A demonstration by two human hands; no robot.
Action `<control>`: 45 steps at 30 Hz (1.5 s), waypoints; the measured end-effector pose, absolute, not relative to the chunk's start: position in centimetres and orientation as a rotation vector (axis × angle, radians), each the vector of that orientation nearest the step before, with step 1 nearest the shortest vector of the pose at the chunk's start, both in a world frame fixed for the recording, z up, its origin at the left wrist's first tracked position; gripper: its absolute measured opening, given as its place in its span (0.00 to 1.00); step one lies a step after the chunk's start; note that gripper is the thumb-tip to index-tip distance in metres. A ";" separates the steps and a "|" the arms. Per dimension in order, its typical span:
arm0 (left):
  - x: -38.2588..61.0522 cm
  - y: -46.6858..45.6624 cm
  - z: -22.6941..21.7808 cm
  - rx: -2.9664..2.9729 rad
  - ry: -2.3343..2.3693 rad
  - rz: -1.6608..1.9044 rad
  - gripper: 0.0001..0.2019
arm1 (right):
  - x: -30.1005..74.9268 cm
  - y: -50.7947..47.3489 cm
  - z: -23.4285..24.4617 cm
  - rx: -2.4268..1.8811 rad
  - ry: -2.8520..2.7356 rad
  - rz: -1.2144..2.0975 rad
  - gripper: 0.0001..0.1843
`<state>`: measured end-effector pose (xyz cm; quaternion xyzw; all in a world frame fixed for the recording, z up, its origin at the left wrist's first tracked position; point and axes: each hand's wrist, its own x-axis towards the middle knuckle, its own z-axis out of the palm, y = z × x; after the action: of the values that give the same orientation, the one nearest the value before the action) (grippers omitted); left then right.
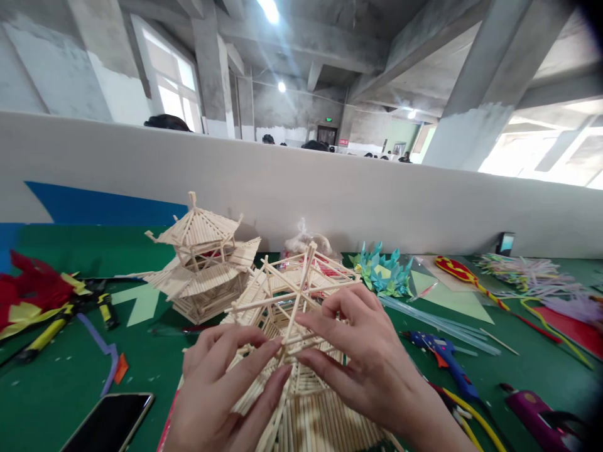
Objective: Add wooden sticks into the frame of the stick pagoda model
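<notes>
In front of me stands a pagoda-like model [320, 420] built from thin wooden sticks, with an open roof frame [300, 292] whose sticks meet at a centre post. My right hand [365, 348] is closed, thumb and index finger pinching a short wooden stick [305, 344] laid across the frame's lower part. My left hand [221, 376] is closed too, with its thumb and index fingertips at the stick's left end, where it meets a sloping roof stick. The fingertips partly cover this joint. Behind to the left, a second stick pagoda [200, 251] has roofs covered with sticks.
To the right lie a blue glue gun [445, 358], clear glue sticks [438, 320], and a purple tool [541, 417]. Teal folded-paper pieces [382, 270] sit behind. At left are a phone [110, 424], yellow-black pliers [47, 336] and red fabric [31, 285]. A white partition [400, 201] borders the green table.
</notes>
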<state>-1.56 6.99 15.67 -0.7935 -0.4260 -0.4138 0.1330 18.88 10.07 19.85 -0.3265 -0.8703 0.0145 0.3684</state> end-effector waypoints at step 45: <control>-0.1 6.9 13.7 -2.075 -1.162 -1.237 0.11 | 21.2 10.7 16.9 -0.941 -1.950 0.165 0.14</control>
<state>-0.14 6.91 13.69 -0.7535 -0.4221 -0.4493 0.2285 21.17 10.71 16.90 -0.3832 -0.7945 0.0671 0.4663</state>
